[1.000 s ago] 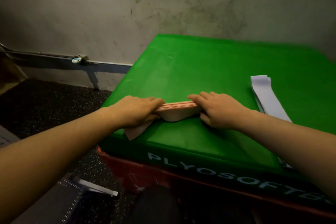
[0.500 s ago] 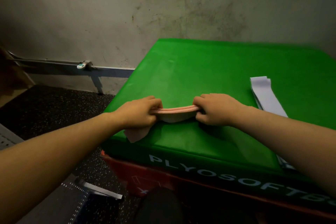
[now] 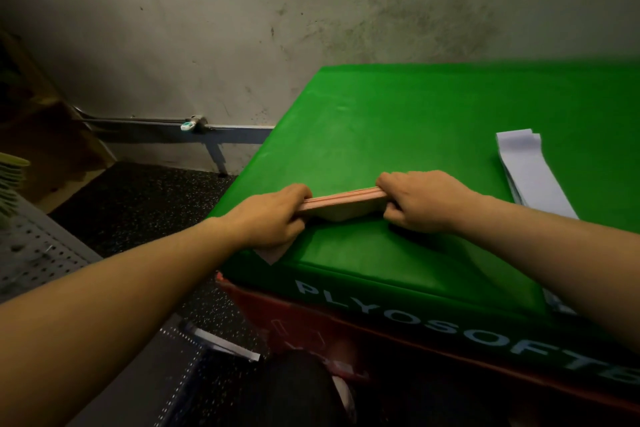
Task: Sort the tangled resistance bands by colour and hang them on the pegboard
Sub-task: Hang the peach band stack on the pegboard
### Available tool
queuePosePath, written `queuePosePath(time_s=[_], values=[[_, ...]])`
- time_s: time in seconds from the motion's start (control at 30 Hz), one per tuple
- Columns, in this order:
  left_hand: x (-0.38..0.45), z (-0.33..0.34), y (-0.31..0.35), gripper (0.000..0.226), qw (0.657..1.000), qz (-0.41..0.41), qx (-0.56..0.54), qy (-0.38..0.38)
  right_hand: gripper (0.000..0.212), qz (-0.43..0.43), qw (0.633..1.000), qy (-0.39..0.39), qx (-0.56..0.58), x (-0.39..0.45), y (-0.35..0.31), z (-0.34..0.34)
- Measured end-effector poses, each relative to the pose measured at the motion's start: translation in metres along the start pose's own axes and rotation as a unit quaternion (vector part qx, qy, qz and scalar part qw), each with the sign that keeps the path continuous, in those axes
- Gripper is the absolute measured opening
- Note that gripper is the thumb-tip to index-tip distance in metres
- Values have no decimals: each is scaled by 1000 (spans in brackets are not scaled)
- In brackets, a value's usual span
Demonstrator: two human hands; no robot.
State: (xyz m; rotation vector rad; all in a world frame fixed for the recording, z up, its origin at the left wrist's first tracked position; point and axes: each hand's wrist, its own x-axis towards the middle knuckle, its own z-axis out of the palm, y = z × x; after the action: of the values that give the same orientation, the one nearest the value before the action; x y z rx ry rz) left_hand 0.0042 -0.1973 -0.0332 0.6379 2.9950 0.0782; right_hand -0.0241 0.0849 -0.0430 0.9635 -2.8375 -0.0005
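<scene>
The left hand (image 3: pixel 273 215) and the right hand (image 3: pixel 420 201) are each holding one end of the pink bands (image 3: pixel 341 206), grip clenched around the stack, just above the near left part of the green plyo box (image 3: pixel 415 114).

To do this step well, the person should be keeping both grips firm and the edges flush, so no loop is slipping out while the stack is being carried to the pegboard (image 3: pixel 31 253) lying at the left.

Count: one pink stack, individual bands too thin to count; one white stack (image 3: pixel 530 173) lying well apart to the right, its number also unclear; one pegboard.
</scene>
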Motion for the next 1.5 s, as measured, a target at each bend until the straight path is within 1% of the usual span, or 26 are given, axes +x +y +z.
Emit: queuePosePath(time_s=[0.07,0.13,0.23,0.33,0.4,0.47,0.57,0.63,0.7,0.8,0.83,0.9,0.97,1.03,1.13,1.27,1.37,1.5], values=[[1,-3,-1,27,998,-16,-60,-9,23,-2,1000,-22,-7,3,2,-3],[0,-6,-1,19,995,-29,-95,-3,24,5,999,-39,-1,3,3,-5],[-7,-10,5,18,993,-45,-109,20,26,13,998,-61,22,3,4,-14],[-22,-11,16,17,989,-49,-128,49,26,0,998,-67,21,3,1,-25],[-39,-13,20,17,986,-56,-130,91,24,-10,998,-50,27,5,-6,-29],[-62,-17,22,14,981,-78,-121,128,22,-23,999,-17,36,7,-19,-34],[-108,-21,18,14,976,-108,-108,156,24,-58,995,35,69,14,-51,-38],[-141,-22,12,14,971,-127,-110,168,25,-78,990,57,104,22,-79,-41],[-173,-21,5,15,962,-164,-110,188,24,-88,983,77,138,31,-109,-40],[-214,-15,-13,18,945,-239,-53,216,21,-89,972,106,189,46,-155,-35],[-226,-12,-21,18,939,-251,-31,233,22,-90,969,110,204,52,-170,-32],[-249,-6,-36,22,931,-247,-17,270,25,-98,963,114,225,62,-199,-26],[-268,2,-51,27,920,-246,-55,301,27,-110,957,119,241,74,-225,-20],[-282,11,-63,35,899,-267,-104,330,27,-116,952,121,257,87,-249,-15],[-294,20,-87,40,869,-295,-120,379,26,-119,939,124,298,116,-283,-9],[-299,24,-122,42,835,-333,-118,421,26,-116,923,126,344,166,-319,-1],[-298,27,-146,43,827,-350,-76,433,26,-127,915,129,361,198,-339,4],[-296,38,-173,43,814,-385,-68,430,25,-139,913,104,368,230,-359,15]])
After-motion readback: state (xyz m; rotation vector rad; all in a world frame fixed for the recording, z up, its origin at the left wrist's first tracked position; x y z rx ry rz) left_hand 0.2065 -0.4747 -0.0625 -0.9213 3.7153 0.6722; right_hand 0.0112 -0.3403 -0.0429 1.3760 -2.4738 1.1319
